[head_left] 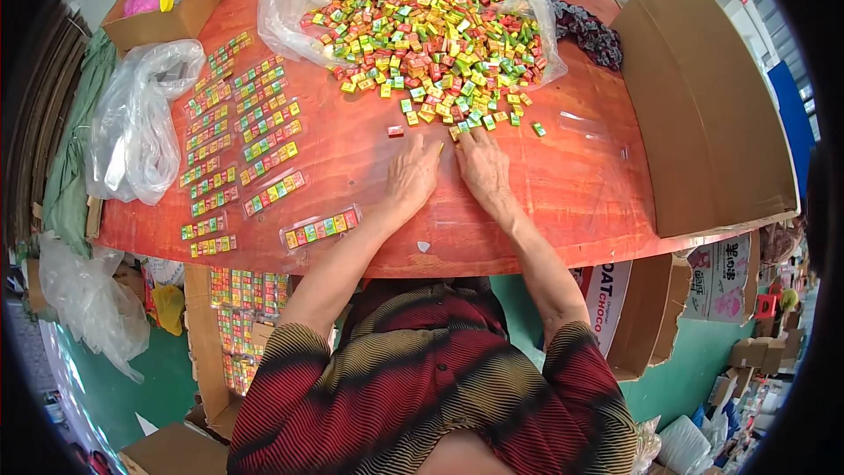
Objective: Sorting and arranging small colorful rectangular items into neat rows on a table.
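Note:
A large heap of small red, yellow and green boxes (440,44) spills from a clear plastic bag (290,9) toward me. At its near edge, my left hand (413,174) has its fingers curled together, with a bit of a yellow small box showing at the fingertips. Beside it, my right hand (483,169) reaches its bent fingers onto small boxes (459,131) at the heap's edge; its grip is partly hidden. One red box (396,131) lies apart, just beyond my left hand. Clear trays filled with rows of boxes (272,158) stand left, and one filled tray (321,228) lies near my left forearm.
On the red table (563,202), a tall cardboard box (712,105) stands right, near an empty clear tray (582,126). Crumpled plastic bags (145,123) and a small carton (167,13) sit left. Below the left edge, an open carton (204,334) holds filled trays.

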{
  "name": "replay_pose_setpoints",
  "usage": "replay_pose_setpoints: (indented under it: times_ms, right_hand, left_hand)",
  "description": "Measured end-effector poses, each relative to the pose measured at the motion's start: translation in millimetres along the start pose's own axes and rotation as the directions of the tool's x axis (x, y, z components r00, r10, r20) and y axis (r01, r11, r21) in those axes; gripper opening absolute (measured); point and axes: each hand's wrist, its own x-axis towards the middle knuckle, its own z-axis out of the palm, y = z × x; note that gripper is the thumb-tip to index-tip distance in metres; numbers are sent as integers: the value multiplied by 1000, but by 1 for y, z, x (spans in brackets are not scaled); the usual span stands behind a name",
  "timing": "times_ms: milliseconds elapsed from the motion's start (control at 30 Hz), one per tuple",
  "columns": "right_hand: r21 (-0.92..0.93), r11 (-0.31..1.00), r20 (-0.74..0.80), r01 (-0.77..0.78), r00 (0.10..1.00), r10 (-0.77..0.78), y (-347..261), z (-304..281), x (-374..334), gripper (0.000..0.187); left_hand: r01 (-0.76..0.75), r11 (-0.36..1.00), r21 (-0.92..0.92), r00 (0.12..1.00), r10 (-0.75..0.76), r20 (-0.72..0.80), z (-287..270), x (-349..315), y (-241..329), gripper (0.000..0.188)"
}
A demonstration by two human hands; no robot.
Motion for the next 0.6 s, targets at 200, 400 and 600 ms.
replay_pose_setpoints:
  times_ms: [200, 400, 600]
  right_hand:
    - [164, 984, -3, 65, 998, -65, 2, -18, -3, 23]
    - [192, 975, 182, -108, 981, 72, 19, -23, -2, 27]
    - [227, 946, 6, 231, 971, -238, -25, -17, 19, 33]
  left_hand:
    - [161, 967, -200, 987, -163, 6, -14, -1, 4, 27]
    - [131, 971, -199, 990, -138, -21, -17, -10, -3, 28]
    - [248, 958, -143, 945, -272, -184, -45, -14, -40, 27]
